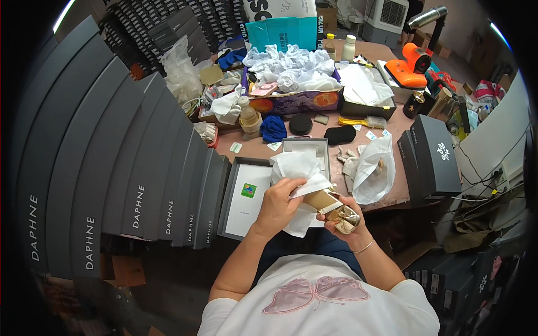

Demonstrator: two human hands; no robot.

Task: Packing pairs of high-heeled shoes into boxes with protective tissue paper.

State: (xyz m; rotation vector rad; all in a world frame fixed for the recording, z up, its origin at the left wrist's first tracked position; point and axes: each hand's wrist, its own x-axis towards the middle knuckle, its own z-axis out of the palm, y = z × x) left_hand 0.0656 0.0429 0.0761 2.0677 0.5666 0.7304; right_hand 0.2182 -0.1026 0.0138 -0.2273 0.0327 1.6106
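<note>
A gold shoe (322, 201) with a metallic bow at its toe rests in my right hand (353, 228), whose fingers wrap round its toe end. My left hand (278, 203) pinches white tissue paper (296, 168) at the other end of the shoe, and the paper partly covers that end. More of the sheet hangs below my left hand. Under and behind the paper stands an open grey shoe box (320, 147). To the left lies a dark box lid (246, 168) with a white inside and a green square sticker on it.
Tall stacks of dark shoe boxes (134, 168) rise on my left. More boxes (431, 157) stand at the right. Beyond my hands are a carton of crumpled paper (294, 101), a bottle (249, 119), a blue cloth (273, 129), a yellow brush (363, 121) and a white plastic bag (374, 173).
</note>
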